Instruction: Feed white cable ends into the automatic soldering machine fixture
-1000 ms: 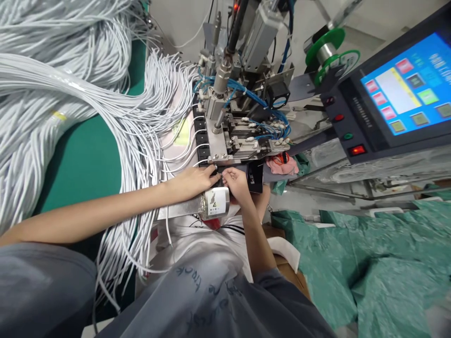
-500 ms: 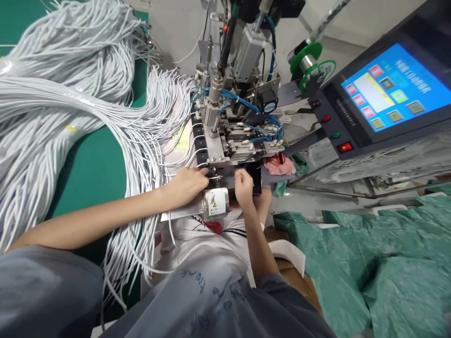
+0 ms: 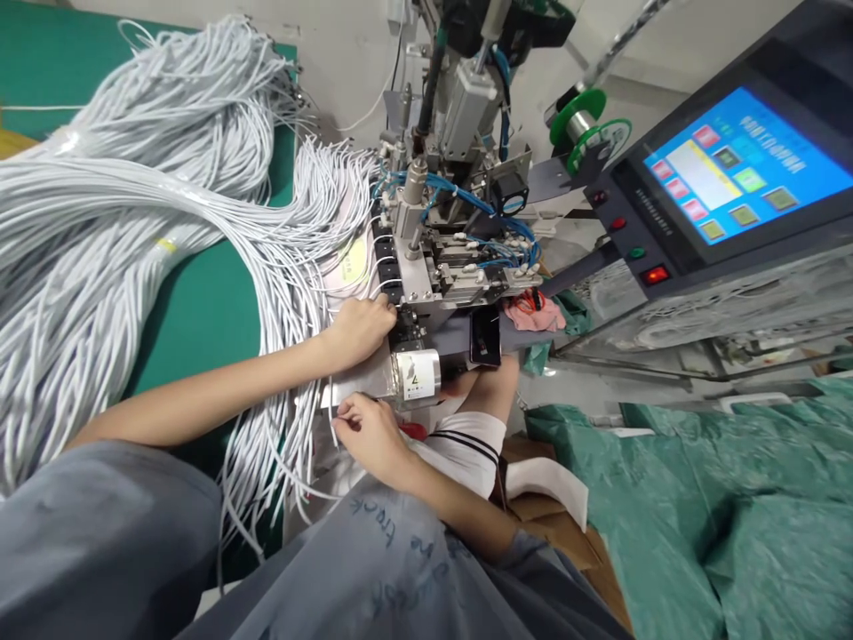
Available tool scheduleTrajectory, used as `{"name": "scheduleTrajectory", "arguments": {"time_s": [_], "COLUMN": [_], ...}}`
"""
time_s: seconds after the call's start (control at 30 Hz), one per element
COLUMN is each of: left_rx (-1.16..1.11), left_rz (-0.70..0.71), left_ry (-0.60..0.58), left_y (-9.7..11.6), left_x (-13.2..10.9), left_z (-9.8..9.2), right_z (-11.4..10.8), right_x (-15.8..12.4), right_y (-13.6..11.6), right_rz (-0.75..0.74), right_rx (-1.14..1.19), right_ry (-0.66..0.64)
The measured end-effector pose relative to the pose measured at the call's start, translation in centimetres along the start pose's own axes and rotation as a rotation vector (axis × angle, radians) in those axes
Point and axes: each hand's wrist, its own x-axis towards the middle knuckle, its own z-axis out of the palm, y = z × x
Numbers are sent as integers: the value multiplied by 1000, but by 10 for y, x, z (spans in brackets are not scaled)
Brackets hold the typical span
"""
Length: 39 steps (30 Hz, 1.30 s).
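Cable (image 3: 331,397), white, is draped over metal plate (image 3: 365,377), by curled right hand (image 3: 374,437); whether pinched cannot be told. Left hand (image 3: 360,331) is placed at black blocks (image 3: 389,271), fingers bent, grip hidden.

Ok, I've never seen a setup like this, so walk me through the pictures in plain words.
There is no robot here: a camera worn on someone's head looks forward and down at their own bare hands. The machine in the middle is metal, with thin blue tubes and a lit touchscreen standing to its right. Big bundles of white cables lie on the green table. The left hand rests at the machine's near end. The right hand has its fingertips at a single hanging cable; whether they pinch it is hard to tell.
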Motion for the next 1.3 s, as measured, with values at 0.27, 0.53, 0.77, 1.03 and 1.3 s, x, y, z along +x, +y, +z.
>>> {"name": "scheduleTrajectory", "arguments": {"time_s": [0.27,0.53,0.77,1.03,1.3], "left_rx": [-237,-810,-935,-1003,-1095], "left_rz": [250,374,253,215,234], "left_ry": [123,215,273,343,385], "left_y": [16,23,10,4,5], "left_x": [-14,-16,1,4,1], "left_z": [-14,-13,6,2,-1], "right_z": [12,-78,-122,-113,-107], "right_x": [-2,8,49,58,58], "right_y": [-3,0,10,6,6], "right_rz": [-5,25,-81,-115,-127], "right_rx": [55,-119,330,539,632], "right_ry": [9,272,320,510,482]}}
